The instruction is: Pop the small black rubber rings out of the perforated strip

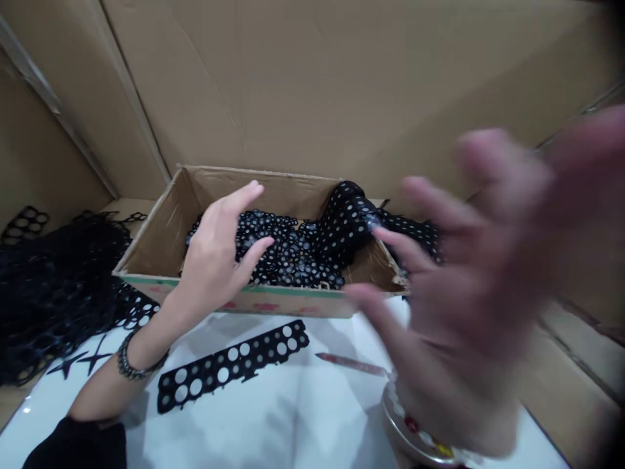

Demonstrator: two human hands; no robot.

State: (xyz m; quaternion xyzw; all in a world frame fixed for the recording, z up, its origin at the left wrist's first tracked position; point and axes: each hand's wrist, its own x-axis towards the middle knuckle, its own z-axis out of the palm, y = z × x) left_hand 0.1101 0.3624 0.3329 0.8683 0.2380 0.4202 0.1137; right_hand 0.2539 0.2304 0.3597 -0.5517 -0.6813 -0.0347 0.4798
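The flat black perforated strip (233, 366) lies at a slant on the white tabletop (229, 436), near side of the open brown cardboard box (283, 302), with neither hand on it. It looks partly worked: about 9 larger circles show white, while many smaller grey-centred ones appear left; the loose small black rings (278, 244) inside the box seem to be finished pieces. Your left hand (212, 254) hangs over the box's near wall, fingers and thumb apart, nothing seen in it. Your right hand (452, 306), blurred and close, is spread too; I cannot tell whether it touches the black dotted curled sheet (344, 218) draped over the box's right end. A slim reddish pointed stick (351, 363) lies right of the strip. A tangled black mesh heap (53, 293) crowds the left, and your right hand hides the box's near right side.
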